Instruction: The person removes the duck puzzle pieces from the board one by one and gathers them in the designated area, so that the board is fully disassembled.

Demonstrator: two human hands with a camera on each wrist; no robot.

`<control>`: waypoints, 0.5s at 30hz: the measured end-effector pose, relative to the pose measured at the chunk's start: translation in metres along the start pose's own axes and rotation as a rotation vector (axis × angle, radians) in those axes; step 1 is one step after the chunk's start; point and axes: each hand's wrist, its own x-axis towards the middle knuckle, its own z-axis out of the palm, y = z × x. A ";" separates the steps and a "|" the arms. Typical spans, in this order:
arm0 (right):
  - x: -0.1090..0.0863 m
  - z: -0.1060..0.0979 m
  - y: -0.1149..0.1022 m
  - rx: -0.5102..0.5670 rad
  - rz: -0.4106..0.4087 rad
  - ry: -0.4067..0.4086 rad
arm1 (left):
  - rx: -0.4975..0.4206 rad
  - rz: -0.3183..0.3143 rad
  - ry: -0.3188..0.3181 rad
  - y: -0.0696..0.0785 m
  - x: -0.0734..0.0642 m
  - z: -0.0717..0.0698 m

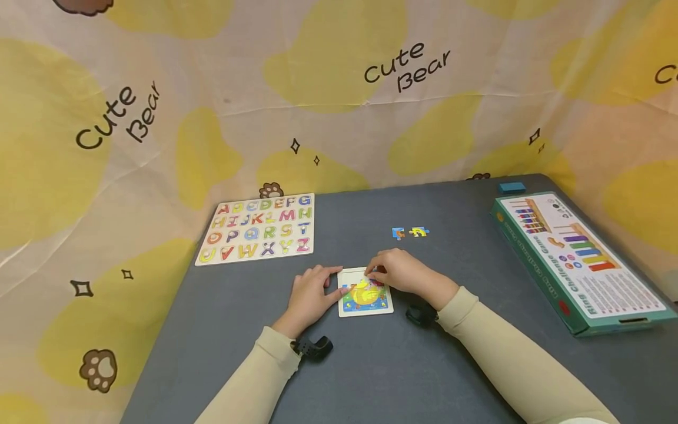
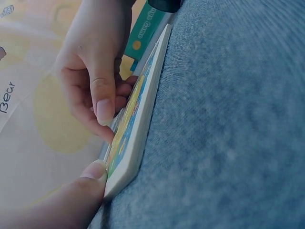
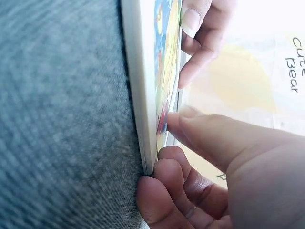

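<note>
A small jigsaw puzzle (image 1: 365, 303) with a yellow duck picture lies in a cream frame on the grey table. At its left side, my left hand (image 1: 311, 294) rests with the thumb on the edge and the index finger extended to the top left corner. My right hand (image 1: 402, 271) is over the upper right corner, thumb and index finger pinching a puzzle piece at the picture's surface, mostly hidden by the fingertips. In the right wrist view, the other right fingers (image 3: 167, 191) curl beside the frame's edge. A bare cream strip shows along the puzzle's top left.
Two loose puzzle pieces, one blue and orange (image 1: 397, 234), one mostly yellow (image 1: 419, 232), lie beyond the right hand. An alphabet board (image 1: 254, 229) lies at the back left. On the right are a green and white game box (image 1: 582, 259) and a blue block (image 1: 511, 188).
</note>
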 end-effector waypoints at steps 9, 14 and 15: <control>-0.002 -0.004 0.004 0.054 -0.029 -0.028 | 0.010 0.004 0.008 -0.001 0.002 -0.001; -0.002 -0.005 0.009 0.123 -0.037 -0.044 | 0.000 0.004 0.005 -0.001 0.001 0.000; -0.002 -0.005 0.010 0.139 -0.038 -0.044 | -0.002 0.005 0.005 -0.002 0.001 0.000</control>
